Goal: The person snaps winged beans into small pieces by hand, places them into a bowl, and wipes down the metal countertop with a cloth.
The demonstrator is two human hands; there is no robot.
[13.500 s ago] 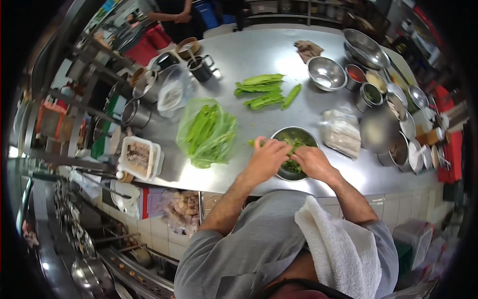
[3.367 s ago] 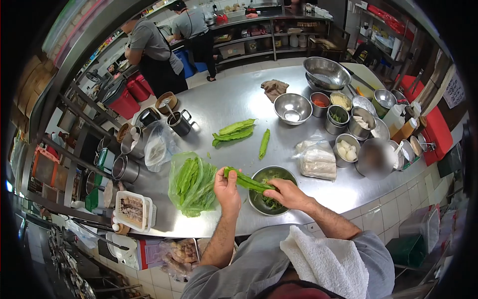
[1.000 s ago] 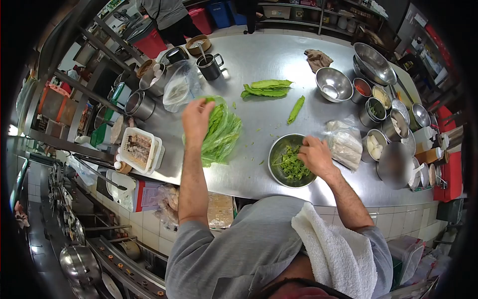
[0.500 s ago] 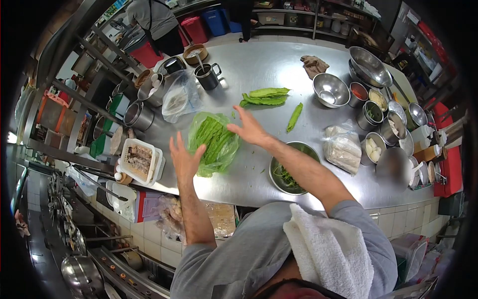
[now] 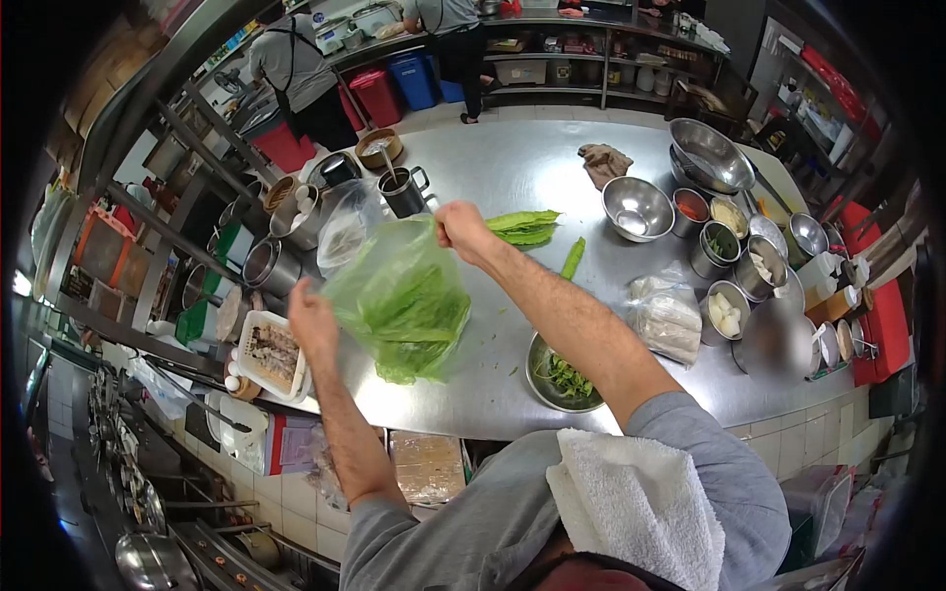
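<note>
A clear plastic bag (image 5: pixel 363 268) of long green vegetables (image 5: pixel 404 313) is stretched between my hands above the steel table. My right hand (image 5: pixel 461 231) is closed on the bag's upper right edge. My left hand (image 5: pixel 313 323), somewhat smeared, is closed at its left edge. Just beyond my right hand lie several frilly green pods that look like winged beans (image 5: pixel 524 225), partly hidden by that hand. A single pod (image 5: pixel 574 258) lies to their right. Under my right forearm a steel bowl (image 5: pixel 540 379) with leafy greens is partly covered.
On the left are a white basket (image 5: pixel 256 372), another clear bag (image 5: pixel 345 236) and a dark metal mug (image 5: pixel 402 193). Steel bowls (image 5: pixel 639 209), ingredient pots (image 5: pixel 726 311) and a filled plastic bag (image 5: pixel 666 313) stand on the right. Two people (image 5: pixel 296 74) stand behind the table.
Both hands, open and apart from the bag before, have closed on its edges. The bag's mouth is lifted and spread. The whole view has shifted slightly, showing more of the background.
</note>
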